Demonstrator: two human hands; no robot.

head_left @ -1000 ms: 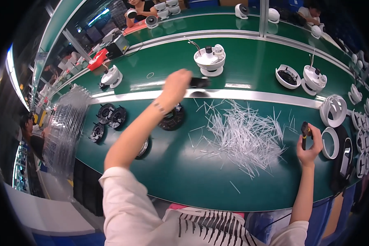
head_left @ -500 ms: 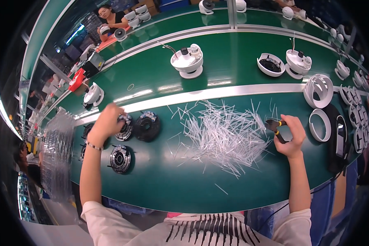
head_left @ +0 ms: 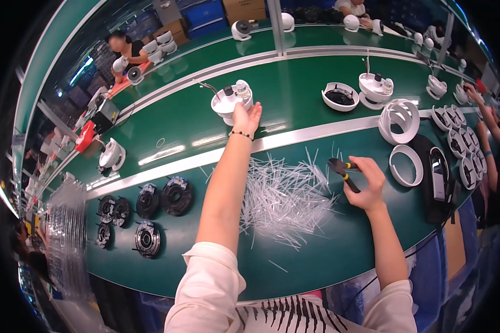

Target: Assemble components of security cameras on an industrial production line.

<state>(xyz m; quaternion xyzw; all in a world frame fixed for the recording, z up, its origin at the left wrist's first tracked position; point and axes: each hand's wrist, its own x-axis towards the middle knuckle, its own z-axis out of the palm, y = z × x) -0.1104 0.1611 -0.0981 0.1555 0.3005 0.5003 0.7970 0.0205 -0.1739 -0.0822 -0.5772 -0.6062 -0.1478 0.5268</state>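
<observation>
"So, does the left hand (head_left: pixel 246 117) grip the white, bowl-shaped plastic housing (head_left: pixel 221 104) on the glossy green surface (head_left: pixel 294 94)?"

"Can't tell; its parted fingers (head_left: pixel 255 112) hide part of it. The right hand's (head_left: pixel 366 182) curl round black-and-yellow metal cutters (head_left: pixel 337 166)."

Wide fisheye view from the head, downward over hands (head_left: pixel 371 186) and green workbench (head_left: pixel 322 263).

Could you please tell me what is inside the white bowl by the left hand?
The white bowl holds a black piece and a pale cylindrical part, wires at its left; the left hand hides some of its near side.
</observation>
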